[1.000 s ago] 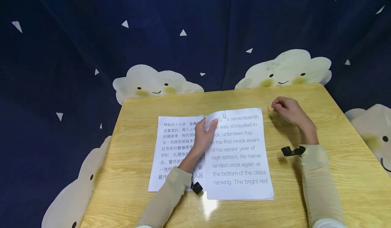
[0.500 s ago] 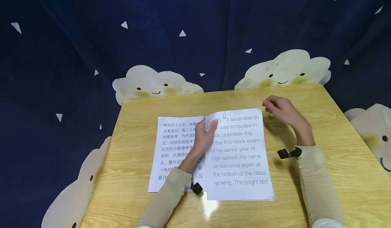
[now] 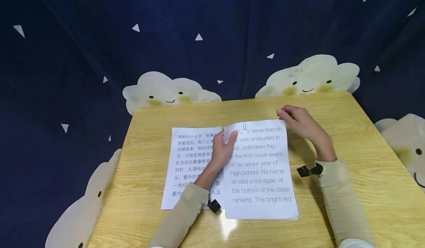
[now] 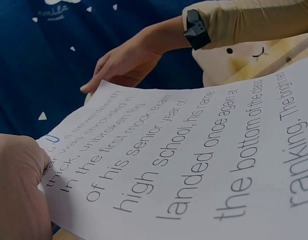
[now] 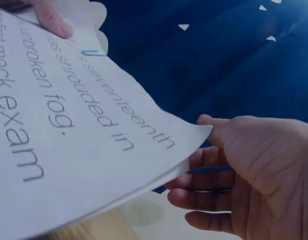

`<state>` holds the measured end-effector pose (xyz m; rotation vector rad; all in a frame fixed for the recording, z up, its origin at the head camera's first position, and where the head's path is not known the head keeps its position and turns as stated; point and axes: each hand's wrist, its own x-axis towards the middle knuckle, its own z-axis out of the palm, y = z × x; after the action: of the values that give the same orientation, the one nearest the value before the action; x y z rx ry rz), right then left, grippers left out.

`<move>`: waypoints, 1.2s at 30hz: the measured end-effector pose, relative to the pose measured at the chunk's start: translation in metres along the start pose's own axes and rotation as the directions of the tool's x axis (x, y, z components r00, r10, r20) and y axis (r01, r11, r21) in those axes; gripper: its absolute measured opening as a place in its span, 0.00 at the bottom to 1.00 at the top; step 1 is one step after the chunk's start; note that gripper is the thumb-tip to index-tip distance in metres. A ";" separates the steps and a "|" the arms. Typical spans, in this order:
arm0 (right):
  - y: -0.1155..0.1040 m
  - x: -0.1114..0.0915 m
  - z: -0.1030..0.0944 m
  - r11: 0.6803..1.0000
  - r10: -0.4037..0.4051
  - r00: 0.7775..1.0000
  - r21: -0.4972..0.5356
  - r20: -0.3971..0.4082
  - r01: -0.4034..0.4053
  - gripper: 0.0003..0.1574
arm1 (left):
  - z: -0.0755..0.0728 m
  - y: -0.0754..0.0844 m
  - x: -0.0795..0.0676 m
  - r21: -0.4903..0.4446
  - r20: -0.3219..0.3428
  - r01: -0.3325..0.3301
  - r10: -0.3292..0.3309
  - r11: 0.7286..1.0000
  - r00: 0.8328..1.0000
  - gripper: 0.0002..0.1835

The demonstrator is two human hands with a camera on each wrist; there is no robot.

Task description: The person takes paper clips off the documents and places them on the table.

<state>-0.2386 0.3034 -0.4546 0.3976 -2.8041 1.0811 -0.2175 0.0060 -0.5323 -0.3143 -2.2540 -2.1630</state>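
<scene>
A stack of English-printed paper sheets has a blue paper clip on its top edge. My left hand pinches the stack's upper left corner, thumb on the printed face and fingers hidden beneath. At the upper right corner is my right hand, its fingers loosely bent. In the right wrist view its thumb and index finger stand apart, with the top sheet's corner lying against the base of the thumb. A lower sheet's corner spreads away from the top one there, overlapping the index finger.
Chinese-printed sheets lie to the left, partly under my left forearm and the English stack. The wooden table ends at a dark blue curtain with clouds. A black wrist camera sits on the right sleeve.
My right hand has moved left to the stack's upper right corner. The red and green paper clips seen beside it earlier are now out of sight. The left hand keeps its hold.
</scene>
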 end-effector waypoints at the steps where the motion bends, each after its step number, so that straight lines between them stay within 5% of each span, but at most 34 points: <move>1: -0.002 0.000 0.001 1.000 -0.004 1.000 -0.003 -0.004 0.004 0.24 | 0.000 0.000 0.000 -0.003 0.001 0.001 -0.001 1.000 1.000 0.19; 17: -0.021 0.003 0.018 0.995 -0.097 0.993 0.012 0.073 0.096 0.07 | 0.001 -0.002 -0.001 0.004 0.003 0.019 -0.019 1.000 1.000 0.20; 36: -0.038 0.002 0.032 0.986 -0.132 0.987 -0.088 0.089 0.140 0.10 | 0.004 -0.002 -0.002 -0.014 0.040 0.022 -0.022 1.000 0.999 0.19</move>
<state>-0.2300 0.2542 -0.4539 0.6275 -2.8361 0.9213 -0.2150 0.0095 -0.5350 -0.3376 -2.2740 -2.2046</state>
